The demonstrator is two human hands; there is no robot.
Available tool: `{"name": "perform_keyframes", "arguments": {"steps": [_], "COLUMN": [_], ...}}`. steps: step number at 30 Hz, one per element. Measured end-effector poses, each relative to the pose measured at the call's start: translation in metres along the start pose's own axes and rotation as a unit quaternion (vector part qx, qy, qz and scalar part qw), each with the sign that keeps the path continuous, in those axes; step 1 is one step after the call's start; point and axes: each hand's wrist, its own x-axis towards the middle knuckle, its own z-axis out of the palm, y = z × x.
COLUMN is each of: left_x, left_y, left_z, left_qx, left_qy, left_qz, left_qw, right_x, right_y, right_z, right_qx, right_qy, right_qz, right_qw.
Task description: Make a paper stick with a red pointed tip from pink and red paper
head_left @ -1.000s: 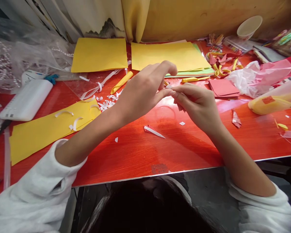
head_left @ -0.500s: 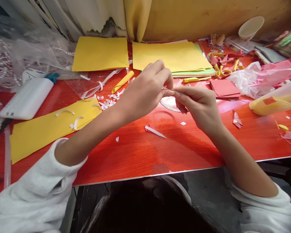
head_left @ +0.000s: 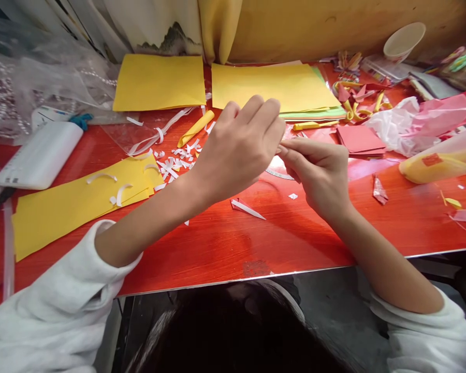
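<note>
Head view: the left hand (head_left: pixel 243 147) has rolled over since a second ago, knuckles up, fingers curled, its tips now hidden, so I cannot tell its grip; the right hand (head_left: pixel 322 171) has barely moved, thumb and forefinger pinched closed, seemingly on the white piece; that piece, glimpsed earlier, is now covered where the hands meet above the table (head_left: pixel 217 254); the work looks like turning or creasing.

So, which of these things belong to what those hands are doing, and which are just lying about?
Seemingly in use:
left hand and right hand, fingers close together; anything pinched is hidden
folded red-and-white paper, lying close by

Seemingly just lying about:
white cup
strings of beads
white paper scraps
crumpled pink sheet
</note>
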Motion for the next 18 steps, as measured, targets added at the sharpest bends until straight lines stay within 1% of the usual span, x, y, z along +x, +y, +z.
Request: {"name": "perform_keyframes", "arguments": {"steps": [2, 5, 7, 8, 9, 11, 13, 15, 18], "left_x": [-0.001, -0.002, -0.001, 0.0, 0.002, 0.005, 0.006, 0.006, 0.003], "left_y": [0.004, 0.012, 0.015, 0.014, 0.012, 0.002, -0.01, -0.02, -0.026], "left_z": [-0.003, -0.012, -0.017, -0.019, -0.019, -0.018, -0.014, -0.01, -0.007], "left_qx": [0.008, -0.024, 0.009, 0.029, 0.031, -0.08, -0.179, -0.249, -0.327], "left_qy": [-0.001, 0.015, 0.042, 0.059, 0.055, -0.017, -0.049, -0.069, -0.103], "left_qz": [0.022, 0.047, 0.073, 0.075, 0.072, -0.001, -0.077, -0.117, -0.134], "left_qw": [1.0, 0.998, 0.996, 0.995, 0.995, 0.997, 0.98, 0.959, 0.93], "right_x": [0.002, 0.009, 0.015, 0.018, 0.02, 0.021, 0.021, 0.019, 0.018], "right_y": [0.0, 0.007, 0.014, 0.018, 0.022, 0.028, 0.032, 0.033, 0.031], "right_z": [-0.001, -0.009, -0.016, -0.019, -0.021, -0.022, -0.021, -0.019, -0.019], "right_qx": [-0.007, -0.038, -0.055, -0.073, -0.088, -0.121, -0.146, -0.167, -0.208], "right_qy": [0.004, 0.038, 0.057, 0.049, 0.046, 0.021, -0.011, -0.037, -0.054], "right_qz": [0.012, 0.026, 0.031, 0.025, 0.014, 0.007, 0.013, 0.019, 0.012], "right_qw": [1.0, 0.998, 0.996, 0.996, 0.995, 0.992, 0.989, 0.985, 0.977]}}
